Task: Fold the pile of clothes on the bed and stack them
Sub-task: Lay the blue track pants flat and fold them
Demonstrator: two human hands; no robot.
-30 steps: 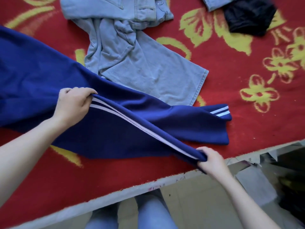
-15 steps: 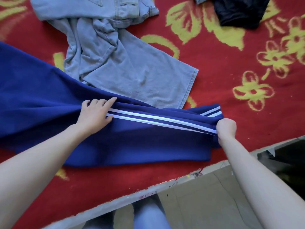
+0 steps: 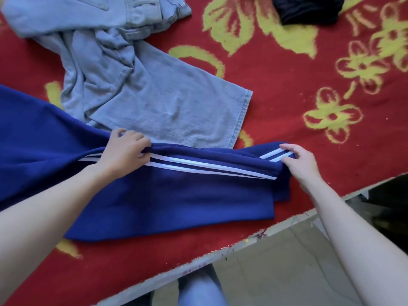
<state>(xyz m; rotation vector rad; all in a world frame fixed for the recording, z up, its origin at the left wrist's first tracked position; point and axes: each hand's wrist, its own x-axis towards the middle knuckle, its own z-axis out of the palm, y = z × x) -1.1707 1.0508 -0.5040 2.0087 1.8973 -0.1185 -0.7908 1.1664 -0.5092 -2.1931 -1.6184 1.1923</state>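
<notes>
Under the curled fingers (image 3: 139,141) of the left hand (image 3: 123,153) the upper edge of the blue trousers (image 3: 176,199) is gripped, about at the middle of the leg, where the two white stripes (image 3: 209,168) run out from beneath the knuckles. At the other end the striped cuff is pinched lightly between the thumb and the fingers (image 3: 289,147) of the right hand (image 3: 303,163), which are only half bent. Between the two hands one leg is laid over the other, lengthwise, and the garment is spread on the red bed cover (image 3: 298,89), close to the near edge of the bed; its waist part goes out of view past the left wrist. It is therefore judged that only the first fold of this one piece is made and that the edges are being aligned; the cross folds are not yet done. Just beyond the left fingertips the pale jeans (image 3: 159,102) are lying crumpled and unfolded, touching the blue cloth, and far beyond the right fingertips a dark garment (image 3: 309,12) is seen, also not folded. No stack is visible, so most of the task is considered as left.
</notes>
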